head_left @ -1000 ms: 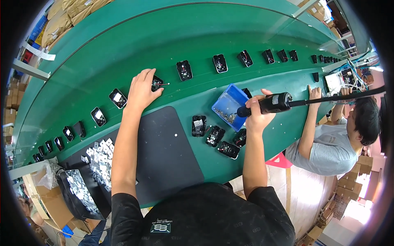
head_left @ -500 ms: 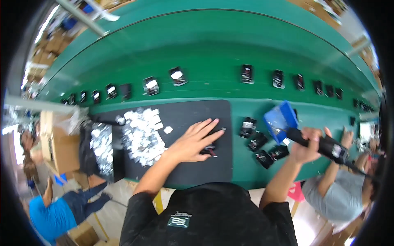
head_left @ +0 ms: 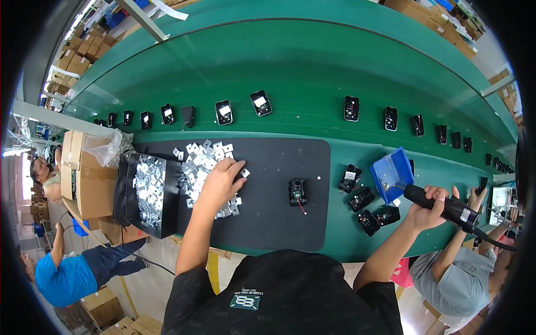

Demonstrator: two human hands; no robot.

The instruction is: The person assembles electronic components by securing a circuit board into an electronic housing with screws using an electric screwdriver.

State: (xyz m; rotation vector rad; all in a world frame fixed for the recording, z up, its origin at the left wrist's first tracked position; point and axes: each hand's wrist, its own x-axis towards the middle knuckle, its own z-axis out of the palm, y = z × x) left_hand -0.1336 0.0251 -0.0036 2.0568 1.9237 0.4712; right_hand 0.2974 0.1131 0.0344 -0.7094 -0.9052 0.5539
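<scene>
My left hand [head_left: 219, 183] is at the right side of a heap of small silvery metal plates [head_left: 196, 162] on the black mat. Its thumb and fingertips close around one metal plate [head_left: 244, 172]. My right hand [head_left: 429, 213] grips a black electric screwdriver [head_left: 441, 205], its tip pointing left over the rim of a blue bin [head_left: 393, 175]. Alone on the mat [head_left: 268, 223] lies a black device housing [head_left: 297, 192] with a green board inside and a thin red wire trailing out. Neither hand touches it.
Several black housings [head_left: 362, 199] lie beside the bin, and more stand along the green shelf [head_left: 301, 111]. On the left, a black box [head_left: 162, 206] holds many plates beside a cardboard carton [head_left: 92, 184]. A co-worker in grey [head_left: 460, 273] is at the right.
My left hand has left the housing and moved left to the plates, uncovering the housing. The screwdriver stays in my right hand near the bin, shifted slightly in view.
</scene>
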